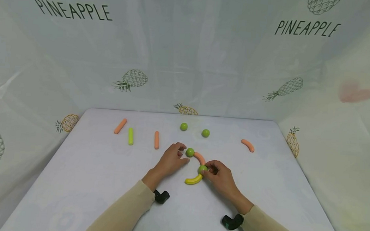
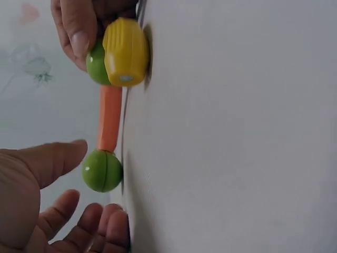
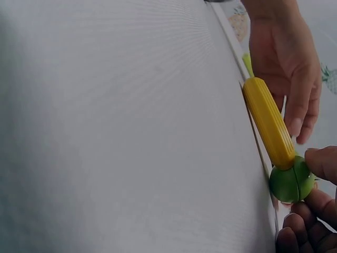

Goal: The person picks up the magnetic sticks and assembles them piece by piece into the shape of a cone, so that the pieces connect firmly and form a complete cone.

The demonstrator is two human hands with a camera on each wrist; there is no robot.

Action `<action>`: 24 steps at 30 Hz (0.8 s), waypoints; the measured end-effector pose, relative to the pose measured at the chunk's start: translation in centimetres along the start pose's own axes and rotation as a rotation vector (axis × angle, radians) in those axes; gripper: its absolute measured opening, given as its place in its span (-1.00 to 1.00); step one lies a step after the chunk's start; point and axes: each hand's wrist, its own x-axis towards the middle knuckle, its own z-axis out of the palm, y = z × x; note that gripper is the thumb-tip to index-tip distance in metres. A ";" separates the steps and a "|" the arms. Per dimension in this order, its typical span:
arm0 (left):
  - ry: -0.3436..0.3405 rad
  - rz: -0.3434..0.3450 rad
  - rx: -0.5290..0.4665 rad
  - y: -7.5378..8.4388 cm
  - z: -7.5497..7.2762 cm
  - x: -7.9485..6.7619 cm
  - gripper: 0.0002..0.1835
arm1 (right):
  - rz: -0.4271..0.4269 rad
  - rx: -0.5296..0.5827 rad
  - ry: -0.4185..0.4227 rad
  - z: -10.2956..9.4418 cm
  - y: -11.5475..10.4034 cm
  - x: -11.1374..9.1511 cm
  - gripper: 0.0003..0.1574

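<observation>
While a pale pineapple-printed sheet (image 1: 188,59) hangs behind and to both sides, a white table (image 1: 72,190) spreads below it. Two beige sleeves (image 1: 122,210) extend over the near part.

Left hand (image 1: 170,160): released, thumb and fingers parted loosely around the first green ball (image 1: 190,152); gaps visible in the left wrist view. Right hand (image 1: 221,178): thumb and fingers pinching the second green ball (image 1: 202,169), which sits nearer the person. One black fitting (image 1: 162,197) noted at each wrist.

Straight pieces, left of the hands toward the far edge: an outer orange stick (image 1: 120,126), a yellow-green stick (image 1: 131,136), an inner orange stick (image 1: 156,140), all apart.

Curved pieces: an orange arc (image 1: 199,158) spans between the two balls near the hands, touching both; a yellow arc (image 1: 193,180) touches the pinched ball, its free end pointing left; a separate orange arc (image 1: 248,145) lies well apart, right side.

Smallest: two loose green balls (image 1: 184,126), near the far edge, mutually apart.
</observation>
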 end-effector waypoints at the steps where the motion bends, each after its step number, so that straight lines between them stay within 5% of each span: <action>1: -0.015 -0.003 0.001 0.1 -0.1 -0.4 -0.52 | -0.002 0.001 -0.001 0.0 0.0 0.0 -0.71; 10: -0.197 0.087 0.045 1.4 1.1 -3.8 -0.52 | -0.017 0.017 0.002 0.0 0.1 0.0 -0.72; 17: -0.218 0.145 0.168 1.2 2.1 -4.0 -0.65 | -0.043 0.029 -0.007 -0.1 0.2 -0.1 -0.74; 24: -0.267 0.199 0.243 0.9 0.6 -4.3 -0.78 | -0.065 0.019 0.000 0.0 0.2 -0.3 -0.88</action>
